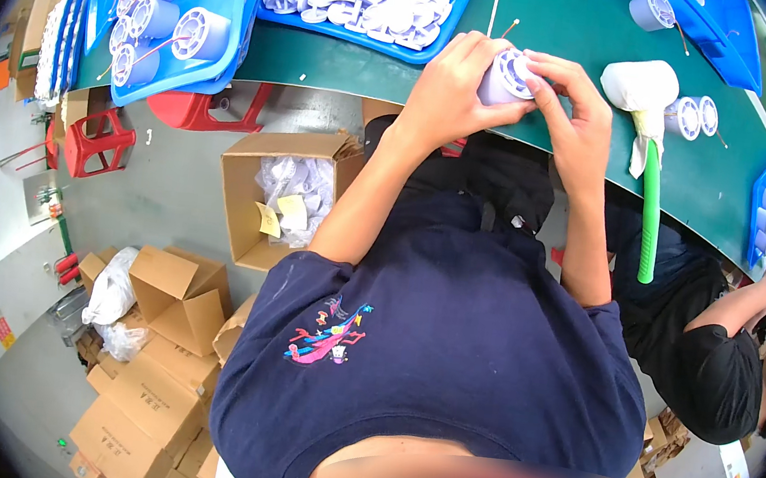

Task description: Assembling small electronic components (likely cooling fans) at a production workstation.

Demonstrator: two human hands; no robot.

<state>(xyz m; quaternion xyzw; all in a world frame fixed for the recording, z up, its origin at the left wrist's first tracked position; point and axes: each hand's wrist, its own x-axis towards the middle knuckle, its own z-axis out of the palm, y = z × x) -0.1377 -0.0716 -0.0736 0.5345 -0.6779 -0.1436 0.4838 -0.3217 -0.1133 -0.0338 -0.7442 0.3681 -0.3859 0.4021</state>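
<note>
Over the table's near edge, my left hand (451, 83) is wrapped round a white cylindrical plastic housing (500, 81) with a slotted ring face turned up. A thin wire sticks out beyond it. My right hand (579, 110) is closed, its thumb and fingertips pressed on the face and rim of the same housing; any small part under them is hidden. Right of that hand lies a mallet with a white wrapped head (640, 84) and a green handle (650, 211) reaching past the table edge. Similar wired housings (685, 118) lie beside the mallet.
A blue tray (223, 73) of wired housings stands at the left of the green table (555, 19). Another blue tray (412, 54) holds white disc-shaped parts. Cardboard boxes (137, 400) and a red stool (100, 146) are on the floor. A co-worker (715, 367) sits at right.
</note>
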